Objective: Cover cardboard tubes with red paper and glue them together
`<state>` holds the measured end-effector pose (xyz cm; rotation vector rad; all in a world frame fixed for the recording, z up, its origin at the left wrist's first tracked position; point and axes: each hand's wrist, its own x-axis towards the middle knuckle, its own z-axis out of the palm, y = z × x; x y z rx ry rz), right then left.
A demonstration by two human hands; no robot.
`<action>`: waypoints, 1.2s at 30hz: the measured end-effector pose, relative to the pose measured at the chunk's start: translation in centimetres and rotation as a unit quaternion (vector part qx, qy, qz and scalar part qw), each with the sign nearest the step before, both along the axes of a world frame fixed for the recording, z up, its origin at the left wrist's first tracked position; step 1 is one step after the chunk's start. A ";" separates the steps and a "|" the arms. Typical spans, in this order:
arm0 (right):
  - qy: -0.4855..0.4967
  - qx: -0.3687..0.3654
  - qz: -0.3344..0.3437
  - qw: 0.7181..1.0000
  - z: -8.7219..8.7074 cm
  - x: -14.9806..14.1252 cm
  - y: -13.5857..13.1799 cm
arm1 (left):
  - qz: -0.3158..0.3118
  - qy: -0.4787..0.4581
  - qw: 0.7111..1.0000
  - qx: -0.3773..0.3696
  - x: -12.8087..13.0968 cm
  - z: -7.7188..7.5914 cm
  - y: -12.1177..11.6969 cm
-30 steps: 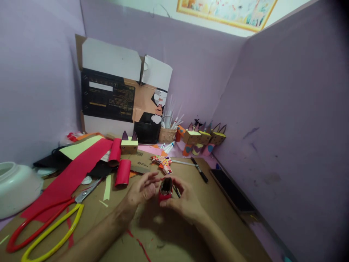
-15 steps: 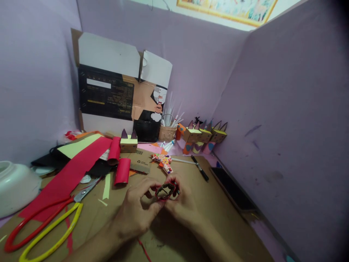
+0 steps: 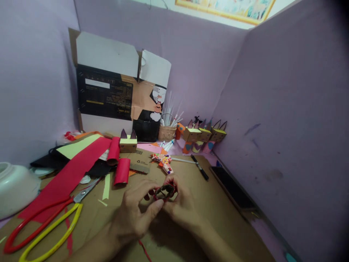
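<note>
Between my two hands, above the cardboard mat, is a short cardboard tube with red paper round its outside and its open end facing me. My left hand grips its left side, thumb at the near rim and fingers behind. My right hand is wrapped round the right side, its fingers curled over the far edge. The palms hide much of the tube's wall. Two red paper-covered tubes and a small cardboard box head with pointed ears are beyond my left hand.
Scissors with red and yellow handles lie at left on red paper, near a white bowl. A black marker and a dark phone-like slab lie at right. Cardboard animals stand behind.
My left thumb has shifted up and over the near rim of the tube. The tube's opening looks slightly more tilted and pinched. Both hands keep their hold.
</note>
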<state>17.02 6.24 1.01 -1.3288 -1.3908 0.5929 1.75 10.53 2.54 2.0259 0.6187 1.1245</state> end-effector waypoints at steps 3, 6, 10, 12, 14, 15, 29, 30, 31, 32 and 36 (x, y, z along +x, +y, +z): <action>0.071 -0.046 0.017 0.996 0.3 0.0 0.1 | -0.019 -0.018 0.999 -0.042 -0.1 0.2 0.0; 0.114 -0.066 0.015 0.991 0.4 0.0 0.3 | -0.027 0.007 0.994 -0.102 0.0 0.3 0.2; 0.124 -0.074 0.016 0.989 0.3 0.0 0.5 | -0.056 0.071 0.980 -0.178 0.3 0.2 0.7; 0.113 -0.083 0.018 0.990 0.3 0.1 0.4 | -0.055 0.078 0.979 -0.181 0.4 0.0 0.9; 0.095 -0.093 0.037 0.990 0.6 0.4 0.3 | -0.038 0.077 0.983 -0.160 0.4 -0.3 1.2; 0.090 -0.096 0.047 0.990 0.7 0.5 0.3 | -0.029 0.074 0.987 -0.140 0.4 -0.5 1.2; 0.081 -0.063 0.043 0.994 1.1 1.2 0.2 | -0.048 0.076 0.995 -0.034 0.4 -0.6 1.1; 0.084 -0.075 0.041 0.993 1.2 1.2 0.2 | -0.050 0.075 0.995 -0.041 0.4 -0.6 1.1; 0.086 -0.086 0.038 0.992 1.2 1.1 0.2 | -0.052 0.073 0.995 -0.049 0.4 -0.6 1.1; 0.087 -0.096 0.035 0.991 1.2 1.1 0.2 | -0.055 0.071 0.994 -0.056 0.4 -0.5 1.2; 0.085 -0.097 0.036 0.991 1.3 1.0 0.2 | -0.048 0.080 0.992 -0.081 0.4 -0.5 1.1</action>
